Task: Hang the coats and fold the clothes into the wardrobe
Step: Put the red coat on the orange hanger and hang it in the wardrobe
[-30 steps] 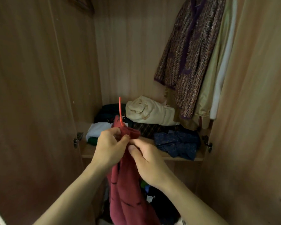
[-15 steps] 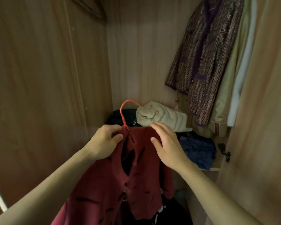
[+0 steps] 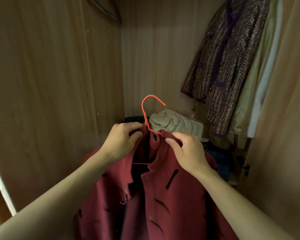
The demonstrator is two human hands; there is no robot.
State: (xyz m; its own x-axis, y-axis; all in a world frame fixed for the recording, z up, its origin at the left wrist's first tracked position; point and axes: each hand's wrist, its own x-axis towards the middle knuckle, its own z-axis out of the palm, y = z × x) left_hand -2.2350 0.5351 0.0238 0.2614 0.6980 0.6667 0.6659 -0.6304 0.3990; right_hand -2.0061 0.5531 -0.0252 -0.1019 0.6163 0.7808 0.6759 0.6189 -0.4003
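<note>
Right up close, both bare forearms reach in and a dark red coat (image 3: 163, 196) hangs open between them, draped on an orange wire hanger (image 3: 146, 118). The left hand (image 3: 121, 141) pinches the collar on its side, fingers curled into the cloth; the right hand (image 3: 185, 149) grips the other collar edge, thumb on top. The hanger's hook pokes up just above the knuckles. Behind, a cream bundle (image 3: 177, 122) sits on a shelf among darker clothes. Further back on the right, a tweed jacket (image 3: 222, 66) hangs against the wardrobe wall (image 3: 154, 49), pale garments (image 3: 260, 75) beside it
</note>
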